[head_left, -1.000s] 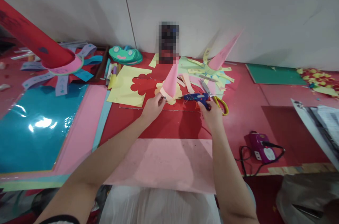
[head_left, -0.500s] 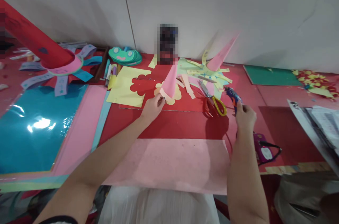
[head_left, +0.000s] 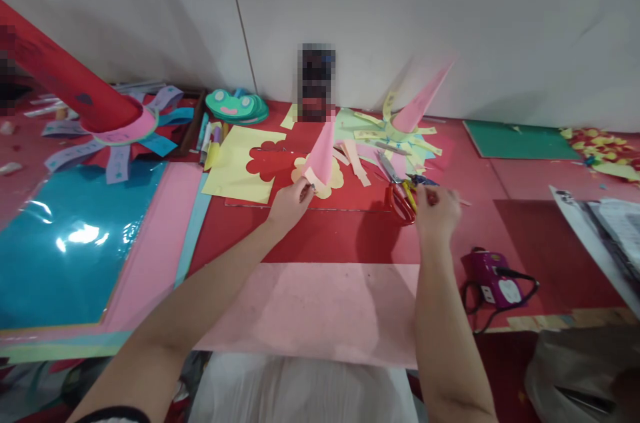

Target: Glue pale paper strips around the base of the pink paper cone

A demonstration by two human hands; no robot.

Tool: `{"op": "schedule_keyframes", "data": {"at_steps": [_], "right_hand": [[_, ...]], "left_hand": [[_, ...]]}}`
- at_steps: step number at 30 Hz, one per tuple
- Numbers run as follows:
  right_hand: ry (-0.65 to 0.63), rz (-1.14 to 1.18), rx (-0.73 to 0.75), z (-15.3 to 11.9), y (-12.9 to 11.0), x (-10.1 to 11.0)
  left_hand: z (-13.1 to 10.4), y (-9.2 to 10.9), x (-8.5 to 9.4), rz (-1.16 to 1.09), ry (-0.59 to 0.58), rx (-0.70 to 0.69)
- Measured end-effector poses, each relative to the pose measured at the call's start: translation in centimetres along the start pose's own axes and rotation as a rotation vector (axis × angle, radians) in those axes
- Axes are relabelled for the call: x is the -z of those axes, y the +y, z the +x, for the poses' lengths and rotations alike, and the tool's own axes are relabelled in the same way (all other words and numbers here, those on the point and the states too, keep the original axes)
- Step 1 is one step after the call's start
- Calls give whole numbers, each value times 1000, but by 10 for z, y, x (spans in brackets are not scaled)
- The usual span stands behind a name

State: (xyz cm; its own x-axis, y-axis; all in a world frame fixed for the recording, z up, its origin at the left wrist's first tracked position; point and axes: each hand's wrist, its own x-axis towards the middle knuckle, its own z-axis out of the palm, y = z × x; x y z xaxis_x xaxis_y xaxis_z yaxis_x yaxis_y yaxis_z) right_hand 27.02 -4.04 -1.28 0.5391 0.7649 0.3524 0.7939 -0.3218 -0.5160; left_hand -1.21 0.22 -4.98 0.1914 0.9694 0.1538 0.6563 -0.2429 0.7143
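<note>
My left hand (head_left: 291, 203) pinches the lower edge of a pink paper cone (head_left: 321, 157), which stands upright with its pointed end toward the wall. Under the cone lies a pale yellow scalloped paper flower (head_left: 327, 188) on red card. My right hand (head_left: 439, 211) is closed around a dark blue glue gun (head_left: 423, 179); its front shows left of my fingers, while my hand hides most of its body. Right beside that hand, scissors (head_left: 400, 203) with red and yellow handles lie on the table. A second pink cone (head_left: 419, 106) with yellow paper strips stands behind them.
A purple power box (head_left: 493, 276) with a black cord sits at right. Pink paper (head_left: 310, 303) lies along the front. Yellow paper (head_left: 240, 163), frog cutouts (head_left: 235, 106) and markers (head_left: 209, 143) are at left, beyond a shiny blue sheet (head_left: 75, 243). A green board (head_left: 520, 139) lies at back right.
My right hand has moved left with the glue gun, toward the scissors, and the gun has turned more sideways. My left hand stays at the cone.
</note>
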Motion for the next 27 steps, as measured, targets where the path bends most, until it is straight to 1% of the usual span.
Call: {"op": "schedule_keyframes", "data": {"at_steps": [2,5,7,11,14,16,18,22,23,27], "right_hand": [[-149,125,83,-12,-24,-10],[-297,274,99,-28,-52,-25],[-356,336,77,-36,-62,-30],[-478,417,-1,-46,-67,-35],[-598,494,-111,-51,-65,-39],[-670,554,-182,-54,-64,-41],[-685,555,-178,-56,-65,-41],[-528,333,34,-61,-71,-34],[-508,266,71,-63,-73,-32],[-550,66,102,-74,-79,-24]], "left_hand": [[-1,1,-1,81,-1,-32],[-4,3,0,146,-30,-91],[-6,5,2,126,-49,-121],[-8,5,5,61,-53,-111],[-6,4,6,7,-22,-78],[-4,4,5,-3,-5,-90],[-2,3,5,36,5,-126],[0,3,5,119,-13,-163],[1,3,4,120,-27,-161],[3,1,3,114,-62,-123]]}}
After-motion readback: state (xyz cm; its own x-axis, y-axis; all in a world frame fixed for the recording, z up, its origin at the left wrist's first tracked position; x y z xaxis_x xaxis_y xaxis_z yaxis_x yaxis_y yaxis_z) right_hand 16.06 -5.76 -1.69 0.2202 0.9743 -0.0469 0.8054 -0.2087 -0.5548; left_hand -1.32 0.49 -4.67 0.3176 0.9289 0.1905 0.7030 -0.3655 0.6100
